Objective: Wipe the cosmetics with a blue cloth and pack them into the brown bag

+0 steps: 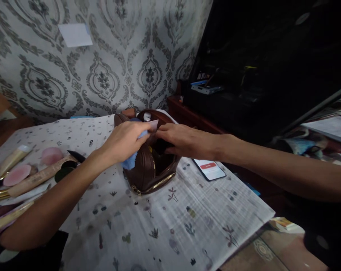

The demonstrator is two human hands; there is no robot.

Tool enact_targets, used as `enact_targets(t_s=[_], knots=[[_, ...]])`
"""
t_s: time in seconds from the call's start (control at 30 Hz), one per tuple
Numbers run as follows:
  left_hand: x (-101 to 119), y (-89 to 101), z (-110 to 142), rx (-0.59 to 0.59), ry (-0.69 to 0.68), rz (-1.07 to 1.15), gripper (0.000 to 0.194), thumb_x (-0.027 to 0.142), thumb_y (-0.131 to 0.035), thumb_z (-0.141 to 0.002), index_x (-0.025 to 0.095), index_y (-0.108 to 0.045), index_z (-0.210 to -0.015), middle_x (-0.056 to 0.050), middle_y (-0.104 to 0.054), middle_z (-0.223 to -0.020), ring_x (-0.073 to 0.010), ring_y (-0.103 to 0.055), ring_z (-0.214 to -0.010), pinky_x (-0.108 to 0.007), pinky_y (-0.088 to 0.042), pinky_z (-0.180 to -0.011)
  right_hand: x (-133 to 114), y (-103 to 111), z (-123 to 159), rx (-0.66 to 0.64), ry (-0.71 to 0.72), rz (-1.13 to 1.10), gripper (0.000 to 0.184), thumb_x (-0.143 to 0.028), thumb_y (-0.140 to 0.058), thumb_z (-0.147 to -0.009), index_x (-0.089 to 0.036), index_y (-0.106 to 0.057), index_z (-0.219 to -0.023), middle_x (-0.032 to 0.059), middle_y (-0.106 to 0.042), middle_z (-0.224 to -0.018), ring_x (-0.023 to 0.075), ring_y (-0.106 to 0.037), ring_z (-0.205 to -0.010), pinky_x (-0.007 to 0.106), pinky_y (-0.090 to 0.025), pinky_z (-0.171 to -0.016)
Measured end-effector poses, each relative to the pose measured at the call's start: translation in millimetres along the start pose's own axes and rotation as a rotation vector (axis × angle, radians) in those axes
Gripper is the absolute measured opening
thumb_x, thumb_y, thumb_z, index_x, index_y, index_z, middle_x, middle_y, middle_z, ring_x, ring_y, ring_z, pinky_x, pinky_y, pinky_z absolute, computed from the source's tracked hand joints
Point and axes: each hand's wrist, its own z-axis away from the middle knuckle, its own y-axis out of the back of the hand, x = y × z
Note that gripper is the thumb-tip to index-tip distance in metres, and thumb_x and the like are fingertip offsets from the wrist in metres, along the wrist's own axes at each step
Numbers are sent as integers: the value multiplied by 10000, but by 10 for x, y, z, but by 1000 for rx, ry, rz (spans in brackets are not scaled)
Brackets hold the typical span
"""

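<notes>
A brown zip pouch [148,171] stands open on a table covered with patterned paper [170,226]. My left hand [125,141] rests on its left top edge, fingers closed on a blue cloth [130,162] that hangs down the pouch's side. My right hand [184,141] lies over the pouch's right rim, fingers curled at the opening. Between the two hands a small pale card or label [152,124] sticks up; which hand pinches it I cannot tell.
A phone [209,169] with a lit screen lies right of the pouch. Makeup brushes [32,180], pink puffs [50,155] and a dark compact [63,174] lie at the left. A dark cabinet [244,94] stands behind right. The table edge drops off at the lower right.
</notes>
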Motion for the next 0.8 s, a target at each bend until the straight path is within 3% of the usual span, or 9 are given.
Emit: enact_targets(t_s=[0.17, 0.4, 0.63, 0.8], knots=[[-22, 34, 276, 219, 67, 111, 278, 283, -426, -959, 209, -670, -1069, -39, -726, -1099, -203, -664, -1020, -297, -492, -897, -25, 62, 71, 189, -34, -29, 207, -152, -525, -921, -146, -677, -1061, 116, -646, -1141, 223, -614, -1038, 366, -495, -897], [-6, -43, 891, 342, 113, 166, 228, 292, -445, -968, 223, -646, -1051, -32, -719, -984, -177, -687, -888, -273, -532, -812, -113, -11, 266, 430, -46, 39, 308, -239, -445, -996, -135, -698, -855, 121, -694, -974, 219, -622, -919, 362, -515, -831], [137, -411, 1572, 249, 5, 250, 224, 181, -477, -950, 241, -642, -1089, -32, -705, -898, -153, -698, -793, -220, -562, -691, -391, -260, 535, 325, -16, 44, 354, -309, -391, -1032, -143, -702, -996, 118, -675, -1018, 168, -663, -852, 290, -556, -738], [201, -726, 1817, 279, -82, 224, 237, 146, -454, -944, 210, -648, -1064, -53, -715, -867, -159, -706, -765, -212, -577, -635, -480, -403, 683, 320, -17, -25, 298, -256, -409, -1026, -153, -688, -1045, 113, -683, -1031, 156, -688, -838, 269, -578, -697]])
